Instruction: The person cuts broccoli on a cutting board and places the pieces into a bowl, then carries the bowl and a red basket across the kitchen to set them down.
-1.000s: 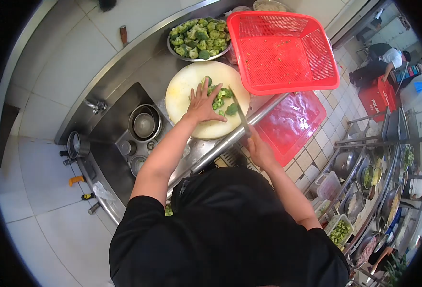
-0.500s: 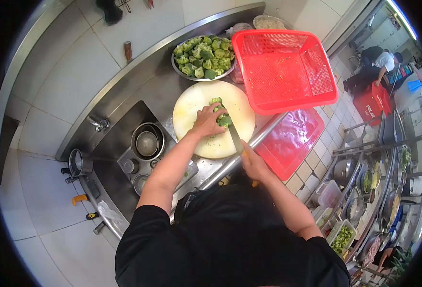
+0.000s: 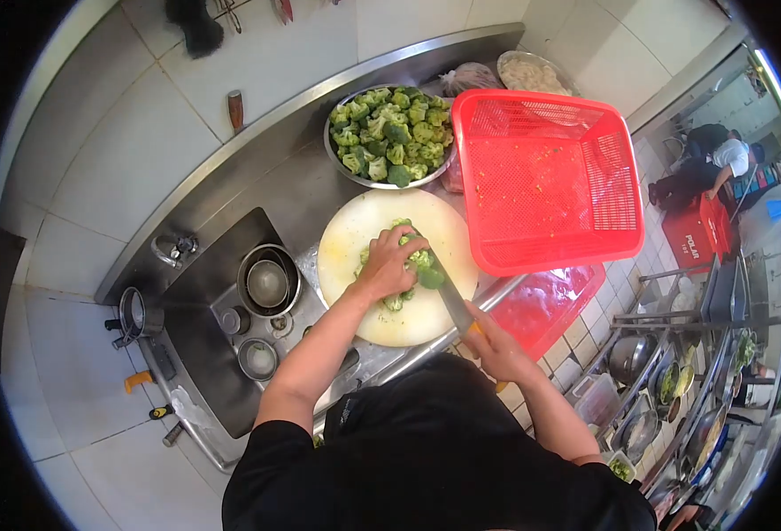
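Note:
On the round white cutting board point(image 3: 346, 239) lies broccoli point(image 3: 427, 276), partly covered by my left hand point(image 3: 390, 264). The fingers of that hand are curled over the broccoli and press it to the board. My right hand point(image 3: 501, 347) is wrapped round the yellow handle of a knife point(image 3: 450, 296). The blade points up and left, lying against the broccoli beside my left fingertips. Some cut pieces sit under and around my left hand, partly hidden by it. Behind the board stands a metal bowl point(image 3: 330, 146) heaped with broccoli florets point(image 3: 386, 133).
A red plastic basket point(image 3: 545, 257) stands right of the board, above a red lid-like sheet point(image 3: 550, 305). At left is a steel sink point(image 3: 218, 367) with metal pots point(image 3: 268, 281) and a tap point(image 3: 173, 250). A person point(image 3: 718, 164) bends near a red cooler point(image 3: 696, 232); loaded shelves line the right.
The view has shifted, so the board and bowl appear lower. More broccoli pieces show on the board around my left hand. Both hands keep their hold on broccoli and knife.

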